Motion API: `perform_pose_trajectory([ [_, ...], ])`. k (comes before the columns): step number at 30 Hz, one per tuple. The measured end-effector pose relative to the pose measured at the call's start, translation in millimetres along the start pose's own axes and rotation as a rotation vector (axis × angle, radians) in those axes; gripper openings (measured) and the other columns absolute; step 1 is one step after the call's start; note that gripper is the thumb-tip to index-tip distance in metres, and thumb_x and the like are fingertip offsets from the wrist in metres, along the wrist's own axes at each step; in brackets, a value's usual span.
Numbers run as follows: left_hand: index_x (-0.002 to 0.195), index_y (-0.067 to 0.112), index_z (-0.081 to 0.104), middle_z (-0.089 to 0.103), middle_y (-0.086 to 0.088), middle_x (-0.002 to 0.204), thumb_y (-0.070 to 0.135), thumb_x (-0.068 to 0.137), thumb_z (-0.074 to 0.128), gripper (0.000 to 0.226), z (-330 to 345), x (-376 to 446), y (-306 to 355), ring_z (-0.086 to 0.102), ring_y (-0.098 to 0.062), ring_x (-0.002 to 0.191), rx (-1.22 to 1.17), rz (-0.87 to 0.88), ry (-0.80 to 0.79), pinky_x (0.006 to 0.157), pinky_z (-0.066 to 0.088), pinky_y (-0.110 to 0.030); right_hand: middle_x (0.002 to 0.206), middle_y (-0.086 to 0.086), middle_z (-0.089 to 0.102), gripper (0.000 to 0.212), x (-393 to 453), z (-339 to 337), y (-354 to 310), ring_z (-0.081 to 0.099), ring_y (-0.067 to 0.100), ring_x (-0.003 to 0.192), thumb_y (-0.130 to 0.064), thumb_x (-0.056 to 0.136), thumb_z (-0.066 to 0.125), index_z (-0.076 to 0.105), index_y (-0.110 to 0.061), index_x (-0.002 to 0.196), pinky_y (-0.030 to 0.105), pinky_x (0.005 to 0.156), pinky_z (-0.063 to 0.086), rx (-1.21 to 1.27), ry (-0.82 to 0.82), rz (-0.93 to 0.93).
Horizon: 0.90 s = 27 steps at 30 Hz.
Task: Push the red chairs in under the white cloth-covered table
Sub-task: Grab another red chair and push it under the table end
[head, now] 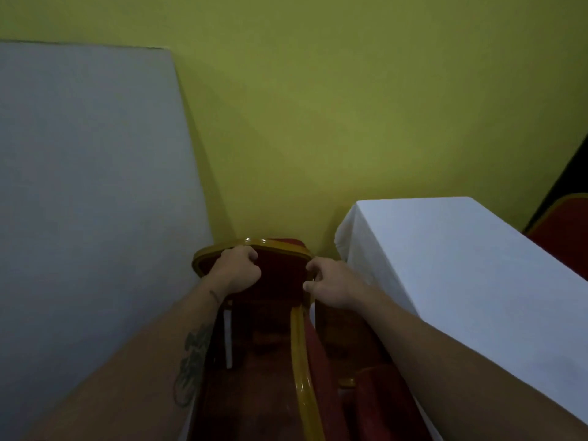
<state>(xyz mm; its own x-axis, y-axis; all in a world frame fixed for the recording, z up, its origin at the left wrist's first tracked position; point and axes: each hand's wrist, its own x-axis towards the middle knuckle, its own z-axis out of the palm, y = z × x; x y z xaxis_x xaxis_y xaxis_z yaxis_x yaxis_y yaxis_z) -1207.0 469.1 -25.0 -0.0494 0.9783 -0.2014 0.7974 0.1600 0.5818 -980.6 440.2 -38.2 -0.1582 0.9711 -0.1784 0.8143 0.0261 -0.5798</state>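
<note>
Left hand (237, 269): closed over the top rail of the red chair (280, 272), near its left corner; forearm bears a dark tattoo.
Right hand (331, 286): at the chair back's right edge, fingers curled on the gold frame.
Chair: red padding, glossy gold frame, seen from behind and above, between two tables.
Right table (461, 275): draped in a white cloth, just beside the chair.
Left table (89, 186): a large white surface.
Second chair (566, 230): red, gold-edged, beyond the right table.
Wall (318, 106): yellow-green.
</note>
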Motion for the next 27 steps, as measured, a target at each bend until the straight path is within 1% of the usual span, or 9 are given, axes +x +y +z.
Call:
perform_pose_trajectory([
  [3, 0.13, 0.022, 0.066, 0.066, -0.006, 0.13, 0.022, 0.076, 0.058, 0.054, -5, 21, -11, 0.061, -0.029, 0.119, 0.103, 0.027, 0.031, 0.101, 0.051, -0.038, 0.147, 0.008, 0.053, 0.06, 34, 5, -11, 0.055, 0.026, 0.131, -0.034, 0.096, 0.065, 0.049, -0.016, 0.15, 0.038, 0.102, 0.05, -0.065, -0.022, -0.034],
  [5, 0.132, 0.019, 0.064, 0.064, -0.008, 0.134, 0.017, 0.079, 0.058, 0.054, -6, 39, -16, 0.059, -0.029, 0.122, 0.138, 0.07, 0.045, 0.1, 0.051, -0.039, 0.153, 0.008, 0.046, 0.063, 57, 9, -17, 0.048, 0.028, 0.137, -0.034, 0.095, 0.065, 0.046, -0.017, 0.152, 0.042, 0.107, 0.047, -0.126, -0.041, -0.038],
  [10, 0.143, 0.019, 0.05, 0.05, -0.008, 0.138, 0.016, 0.084, 0.058, 0.059, -5, 101, -29, 0.048, -0.031, 0.127, 0.298, 0.172, 0.015, 0.104, 0.045, -0.046, 0.151, 0.011, 0.036, 0.071, 109, 22, -21, 0.033, 0.035, 0.141, -0.032, 0.093, 0.063, 0.034, -0.017, 0.156, 0.048, 0.109, 0.042, -0.277, -0.088, 0.046],
  [14, 0.147, 0.023, 0.04, 0.047, -0.005, 0.141, 0.02, 0.081, 0.06, 0.069, 2, 148, -44, 0.042, -0.034, 0.133, 0.409, 0.16, -0.102, 0.113, 0.03, -0.059, 0.151, 0.013, 0.035, 0.08, 148, 35, -24, 0.03, 0.037, 0.141, -0.03, 0.087, 0.064, 0.027, -0.015, 0.156, 0.05, 0.109, 0.041, -0.357, -0.122, 0.118],
  [16, 0.134, 0.026, 0.05, 0.055, -0.005, 0.128, 0.018, 0.08, 0.059, 0.055, 5, 169, -51, 0.049, -0.034, 0.127, 0.403, 0.17, -0.136, 0.113, 0.027, -0.063, 0.153, 0.013, 0.034, 0.084, 168, 40, -29, 0.028, 0.037, 0.143, -0.027, 0.086, 0.064, 0.024, -0.016, 0.158, 0.05, 0.111, 0.039, -0.381, -0.117, 0.133],
  [18, 0.111, 0.03, 0.059, 0.062, -0.005, 0.115, 0.017, 0.076, 0.057, 0.037, 2, 187, -54, 0.058, -0.034, 0.117, 0.379, 0.167, -0.163, 0.106, 0.039, -0.056, 0.154, 0.013, 0.034, 0.086, 185, 46, -34, 0.028, 0.036, 0.145, -0.024, 0.084, 0.065, 0.023, -0.016, 0.159, 0.05, 0.113, 0.039, -0.412, -0.119, 0.138],
  [20, 0.1, 0.029, 0.061, 0.065, -0.007, 0.111, 0.02, 0.071, 0.056, 0.031, -3, 199, -53, 0.061, -0.036, 0.109, 0.355, 0.157, -0.232, 0.098, 0.049, -0.053, 0.153, 0.013, 0.038, 0.087, 199, 55, -36, 0.033, 0.036, 0.143, -0.025, 0.083, 0.066, 0.024, -0.016, 0.158, 0.051, 0.112, 0.04, -0.449, -0.138, 0.156],
  [24, 0.105, 0.025, 0.067, 0.063, -0.007, 0.111, 0.018, 0.074, 0.056, 0.034, 2, 211, -54, 0.059, -0.036, 0.109, 0.341, 0.133, -0.262, 0.099, 0.044, -0.054, 0.14, 0.012, 0.045, 0.079, 217, 73, -34, 0.045, 0.036, 0.128, -0.037, 0.081, 0.071, 0.031, -0.018, 0.146, 0.051, 0.106, 0.044, -0.583, -0.103, 0.164],
  [27, 0.11, 0.027, 0.067, 0.062, -0.005, 0.112, 0.016, 0.075, 0.057, 0.037, 4, 209, -55, 0.057, -0.034, 0.111, 0.354, 0.126, -0.253, 0.098, 0.037, -0.054, 0.14, 0.012, 0.047, 0.08, 219, 77, -36, 0.049, 0.035, 0.128, -0.04, 0.082, 0.075, 0.032, -0.016, 0.145, 0.05, 0.103, 0.047, -0.668, -0.084, 0.144],
])
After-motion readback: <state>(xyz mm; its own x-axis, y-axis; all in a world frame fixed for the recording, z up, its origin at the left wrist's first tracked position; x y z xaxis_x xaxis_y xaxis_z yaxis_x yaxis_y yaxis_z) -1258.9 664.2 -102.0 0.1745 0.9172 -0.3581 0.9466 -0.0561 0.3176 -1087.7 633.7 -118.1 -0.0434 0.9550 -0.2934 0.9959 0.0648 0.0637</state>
